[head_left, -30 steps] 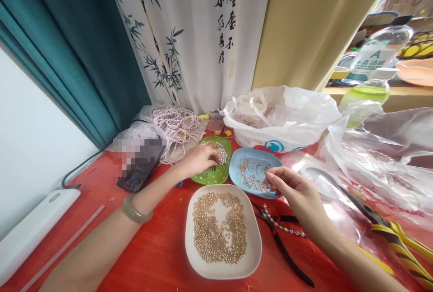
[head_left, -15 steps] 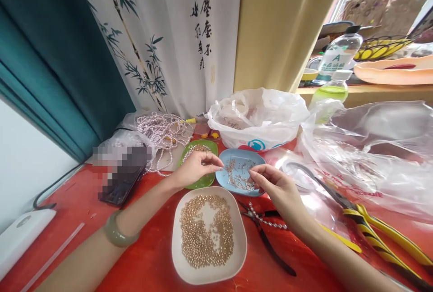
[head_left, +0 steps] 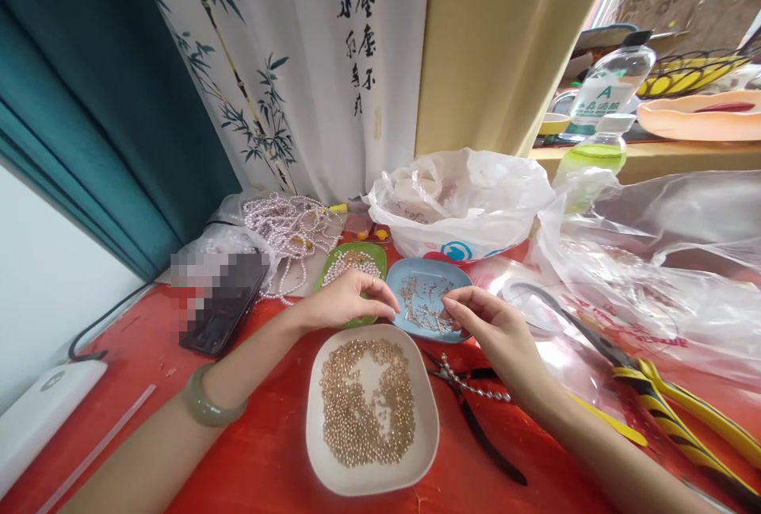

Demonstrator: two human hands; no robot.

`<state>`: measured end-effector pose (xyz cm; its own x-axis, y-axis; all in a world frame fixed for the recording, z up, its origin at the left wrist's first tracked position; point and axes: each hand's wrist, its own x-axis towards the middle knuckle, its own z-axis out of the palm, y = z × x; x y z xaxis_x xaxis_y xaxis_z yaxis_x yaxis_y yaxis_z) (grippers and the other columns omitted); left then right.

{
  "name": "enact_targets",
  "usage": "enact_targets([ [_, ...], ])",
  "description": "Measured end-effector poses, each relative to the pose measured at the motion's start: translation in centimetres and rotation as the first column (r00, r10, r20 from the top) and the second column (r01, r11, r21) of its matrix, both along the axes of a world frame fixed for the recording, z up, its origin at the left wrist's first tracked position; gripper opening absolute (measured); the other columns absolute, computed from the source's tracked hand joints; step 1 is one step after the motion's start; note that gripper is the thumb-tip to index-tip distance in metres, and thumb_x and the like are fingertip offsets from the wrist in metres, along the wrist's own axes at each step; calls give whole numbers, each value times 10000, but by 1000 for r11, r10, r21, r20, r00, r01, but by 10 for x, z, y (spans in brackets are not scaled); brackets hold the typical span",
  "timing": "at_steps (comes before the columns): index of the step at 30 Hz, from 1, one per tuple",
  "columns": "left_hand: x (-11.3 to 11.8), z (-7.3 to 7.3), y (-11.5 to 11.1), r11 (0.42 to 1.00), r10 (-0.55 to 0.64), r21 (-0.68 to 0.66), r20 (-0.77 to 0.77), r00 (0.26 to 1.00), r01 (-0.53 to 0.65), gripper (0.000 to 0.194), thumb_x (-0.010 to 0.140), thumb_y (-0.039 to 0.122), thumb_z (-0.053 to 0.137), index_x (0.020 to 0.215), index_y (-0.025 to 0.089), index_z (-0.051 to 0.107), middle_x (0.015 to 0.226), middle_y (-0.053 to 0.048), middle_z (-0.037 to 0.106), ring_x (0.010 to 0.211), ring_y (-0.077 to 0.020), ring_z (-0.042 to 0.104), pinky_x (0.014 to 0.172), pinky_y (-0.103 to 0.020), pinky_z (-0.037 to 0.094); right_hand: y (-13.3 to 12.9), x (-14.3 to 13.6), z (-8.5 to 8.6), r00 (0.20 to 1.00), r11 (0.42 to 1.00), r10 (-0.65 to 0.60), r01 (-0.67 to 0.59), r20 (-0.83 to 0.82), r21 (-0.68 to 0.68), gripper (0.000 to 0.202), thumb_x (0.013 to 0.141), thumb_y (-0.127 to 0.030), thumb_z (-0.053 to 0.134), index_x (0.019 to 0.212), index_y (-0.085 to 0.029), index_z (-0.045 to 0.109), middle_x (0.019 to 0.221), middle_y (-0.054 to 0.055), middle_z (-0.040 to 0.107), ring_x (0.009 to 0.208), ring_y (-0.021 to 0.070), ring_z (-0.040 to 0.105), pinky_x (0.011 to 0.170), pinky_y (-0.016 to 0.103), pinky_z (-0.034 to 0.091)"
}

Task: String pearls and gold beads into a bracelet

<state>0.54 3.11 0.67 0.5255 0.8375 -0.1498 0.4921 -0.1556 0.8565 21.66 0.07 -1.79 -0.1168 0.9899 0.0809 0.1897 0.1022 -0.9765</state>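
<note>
My left hand point(head_left: 357, 301) hovers between the green plate point(head_left: 379, 262) and the blue plate point(head_left: 410, 264), thumb and fingertips pinched together by the blue plate's left rim. My right hand point(head_left: 493, 324) is also in a pinch, over that plate's right side. Anything between the fingertips is too small to make out. Small metal pins point(head_left: 423, 309) lie scattered in the blue plate. Pale beads point(head_left: 353, 263) fill part of the green one. Closest to me stands a cream tray point(head_left: 431, 427) with many gold beads point(head_left: 357, 431).
Dark-handled pliers point(head_left: 481, 431) and a short bead strand point(head_left: 476, 389) lie right of the tray. Yellow-and-black pliers point(head_left: 671, 411) rest farther right. Plastic bags point(head_left: 457, 212) and pink bead strands point(head_left: 291, 228) are at the back. A phone point(head_left: 223, 312) lies on the left.
My left hand has come slightly down, nearer the cream tray, still pinched. The right hand keeps nearly the same place over the blue plate. The whole view has shifted a little.
</note>
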Motion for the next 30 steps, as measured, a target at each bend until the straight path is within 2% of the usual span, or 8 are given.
enact_targets([
  [8, -4, 5, 0, 999, -55, 0, 13, 998, 55, 146, 659, 215, 615, 773, 137, 663, 782, -45, 666, 719, -129, 580, 684, -251, 438, 2, 0, -2, 1000, 999, 8, -9, 30, 35, 227, 730, -399, 538, 704, -175, 563, 620, -7, 558, 559, 112, 501, 527, 240, 404],
  [13, -5, 8, 0, 998, -55, 14, -14, 998, 55, 175, 678, 245, 593, 792, 129, 657, 792, -56, 665, 730, -133, 579, 685, -251, 435, 1, 1, -2, 999, 999, 18, -19, 41, 31, 226, 737, -398, 533, 707, -176, 561, 632, -8, 555, 568, 111, 499, 525, 234, 400],
  [15, -10, 7, 3, 996, -27, 88, -48, 998, 31, 180, 695, 249, 569, 803, 133, 652, 816, -59, 665, 752, -137, 579, 697, -251, 428, 1, 1, -3, 999, 1000, 13, -14, 43, 27, 226, 736, -399, 537, 708, -176, 561, 641, -8, 555, 576, 110, 498, 527, 229, 397],
  [17, -18, 4, 9, 979, 47, 205, -145, 988, -17, 166, 706, 237, 541, 795, 149, 650, 835, -53, 666, 769, -145, 579, 711, -261, 415, 1, 2, -3, 999, 1000, 7, -8, 45, 20, 229, 733, -404, 541, 708, -177, 563, 642, -8, 556, 580, 111, 498, 531, 227, 396],
  [19, -27, 0, 15, 934, 178, 350, -285, 942, -71, 152, 702, 226, 529, 772, 173, 653, 839, -48, 668, 783, -163, 575, 719, -282, 397, 1, 2, -2, 999, 1000, 8, -9, 41, 19, 234, 728, -411, 545, 707, -178, 564, 634, -8, 557, 580, 114, 498, 533, 228, 396],
  [21, -36, -4, 21, 894, 274, 440, -388, 880, -84, 149, 688, 234, 534, 761, 196, 658, 849, -46, 668, 802, -187, 566, 710, -298, 382, 1, 1, -1, 999, 1000, 7, -8, 37, 19, 239, 721, -416, 550, 702, -179, 564, 625, -9, 556, 576, 116, 497, 535, 230, 397],
  [30, -48, -12, 29, 903, 297, 417, -425, 855, -106, 199, 697, 289, 519, 834, 222, 647, 935, -26, 658, 823, -177, 559, 680, -267, 380, 1, 0, 0, 999, 1000, -13, 13, 36, 14, 243, 697, -419, 569, 688, -175, 571, 635, 2, 560, 567, 121, 493, 528, 240, 401],
])
